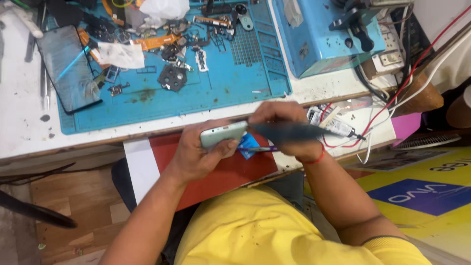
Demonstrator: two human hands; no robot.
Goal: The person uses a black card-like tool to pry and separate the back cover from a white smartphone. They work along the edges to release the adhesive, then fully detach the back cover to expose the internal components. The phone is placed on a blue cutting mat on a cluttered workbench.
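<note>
Person in a yellow shirt is sitting at a cluttered white workbench (pixel 19 132), working just off its front edge, above a red panel (pixel 230 172).

Left hand (pixel 196 157) is wrapping closed around a pale green, slim rectangular phone body (pixel 223 135), thumb side up, fingers curling under it; the phone is lying roughly level, edge toward the camera, held clear of the bench top.

Right hand (pixel 284 118) is closing over the far end of the phone and gripping a long, dark grey, tapered tool (pixel 299 131) whose tip I cannot tell apart from the motion blur. A thin purple-and-blue stick-like tool (pixel 257 148) is poking out beneath the fingers; which hand is pinching it I cannot tell. A red thread band is sitting on the right wrist.

Behind the hands, a blue silicone work mat (pixel 221 88) is carrying loose dark parts, orange flex strips and a black round-holed bracket (pixel 172 77). A black glass screen panel (pixel 68 68) is lying at the mat's left end. A blue metal box unit (pixel 324 44) is standing to the right, with red, white and black wires (pixel 392 105) trailing off the bench.

Judgement on handling: the left grip looks firm enough; bracing both wrists against the bench edge and keeping the tool shallow along the phone's seam would likely reduce slipping or gouging.
</note>
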